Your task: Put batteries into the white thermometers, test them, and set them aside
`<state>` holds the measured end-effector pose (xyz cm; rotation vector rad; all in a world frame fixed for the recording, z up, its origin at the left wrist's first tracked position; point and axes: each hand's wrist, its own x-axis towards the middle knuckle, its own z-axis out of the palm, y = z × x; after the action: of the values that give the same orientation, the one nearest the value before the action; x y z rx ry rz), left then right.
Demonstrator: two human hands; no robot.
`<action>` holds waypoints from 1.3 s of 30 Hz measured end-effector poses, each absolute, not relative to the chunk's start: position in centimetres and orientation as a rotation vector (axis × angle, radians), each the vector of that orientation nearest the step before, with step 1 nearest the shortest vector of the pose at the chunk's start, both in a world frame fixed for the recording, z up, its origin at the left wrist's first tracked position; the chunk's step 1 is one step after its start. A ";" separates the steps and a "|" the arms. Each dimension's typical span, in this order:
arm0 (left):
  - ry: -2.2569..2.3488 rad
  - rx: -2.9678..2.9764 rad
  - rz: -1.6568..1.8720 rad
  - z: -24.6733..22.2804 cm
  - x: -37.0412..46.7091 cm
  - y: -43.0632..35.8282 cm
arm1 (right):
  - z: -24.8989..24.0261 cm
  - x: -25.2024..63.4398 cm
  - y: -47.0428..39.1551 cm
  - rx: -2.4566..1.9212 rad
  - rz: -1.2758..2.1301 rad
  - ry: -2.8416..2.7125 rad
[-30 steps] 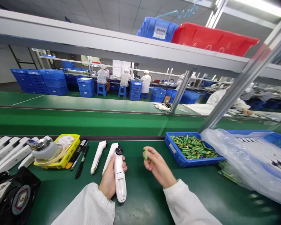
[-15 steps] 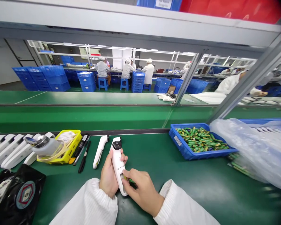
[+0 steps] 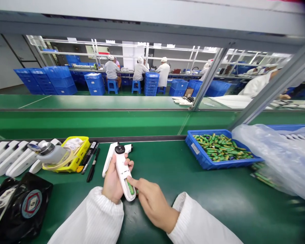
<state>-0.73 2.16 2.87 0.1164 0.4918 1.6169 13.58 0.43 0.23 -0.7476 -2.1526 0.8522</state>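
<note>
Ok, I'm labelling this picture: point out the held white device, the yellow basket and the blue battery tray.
Held white device (image 3: 121, 166): head view, middle of casing.
Yellow basket (image 3: 82, 154): head view, right wall.
Blue battery tray (image 3: 225, 165): head view, front wall.

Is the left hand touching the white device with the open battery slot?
Touching. The head view shows the left hand wrapped around the device, with fingers curled against its right-hand edge.

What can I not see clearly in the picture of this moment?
In the head view:
Battery in the white device: partly hidden by the right hand.
Label on the battery tray: writing too small.
Far-right tray: partly covered by the plastic bag, cut off by the right edge.
</note>
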 end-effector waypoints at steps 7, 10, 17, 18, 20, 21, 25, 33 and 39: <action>0.497 0.178 1.533 2.5 -0.4 2.2 | 1.7 15.1 1.8 -0.690 1.305 -1.698; 0.513 0.207 1.569 2.5 -0.1 2.2 | 1.5 14.8 1.4 -0.662 1.339 -1.629; 0.610 0.333 1.714 2.0 0.3 2.0 | 1.1 13.9 0.0 -0.784 1.265 -1.847; 0.620 0.345 1.735 2.0 0.2 2.0 | 1.2 13.9 0.0 -0.752 1.287 -1.883; 0.630 0.367 1.750 2.2 0.1 2.0 | 1.2 13.9 0.0 -0.696 1.319 -1.925; 0.631 0.379 1.736 2.3 0.1 1.9 | 1.2 13.9 0.0 -0.697 1.330 -1.912; 0.632 0.444 1.595 2.7 0.7 1.3 | -0.1 13.2 0.0 -0.719 1.694 -1.572; 0.798 0.580 1.493 2.6 1.7 0.9 | -1.0 12.5 -0.4 -0.694 1.964 -1.261; 1.113 0.858 1.447 2.1 0.6 1.3 | -0.9 13.1 0.9 -0.677 1.919 -1.274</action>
<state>0.61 1.35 2.12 0.8578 1.1127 1.4466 13.13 0.87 -0.90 -0.6768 -1.2745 1.9193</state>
